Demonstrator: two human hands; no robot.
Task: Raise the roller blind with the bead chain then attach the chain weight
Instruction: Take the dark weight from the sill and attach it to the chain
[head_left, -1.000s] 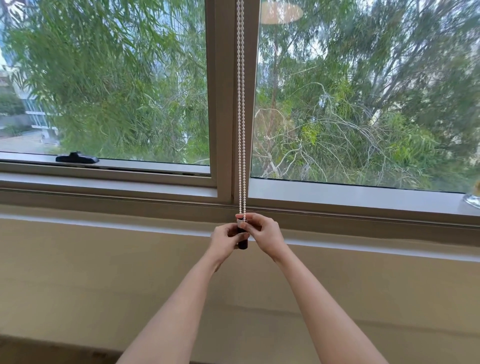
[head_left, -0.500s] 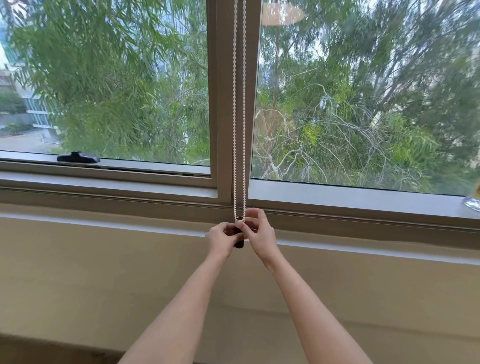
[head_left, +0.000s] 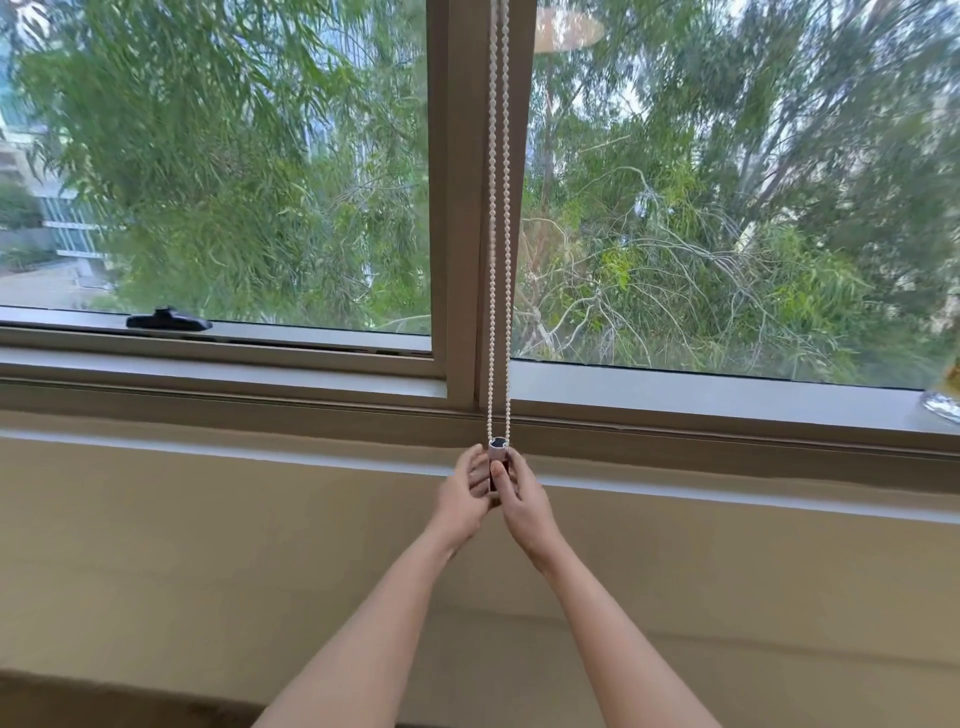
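Observation:
A white bead chain (head_left: 499, 218) hangs in two strands down the window's middle post (head_left: 460, 197). Both strands run into the open top of a small tubular chain weight (head_left: 497, 450), pale on the outside and dark inside. My left hand (head_left: 464, 496) wraps the weight from the left and my right hand (head_left: 522, 501) pinches it from the right, just below the window ledge. The lower part of the weight is hidden between my fingers. The roller blind itself is out of view above.
A black window latch (head_left: 169, 319) sits on the left sash frame. The grey window ledge (head_left: 701, 397) runs across, with a glass object (head_left: 943, 402) at its far right edge. A beige wall (head_left: 208, 545) lies below the ledge.
The two chain strands, spread apart half a second ago, hang close together again. The weight's top now shows above my fingers. Both hands have shifted slightly lower around it.

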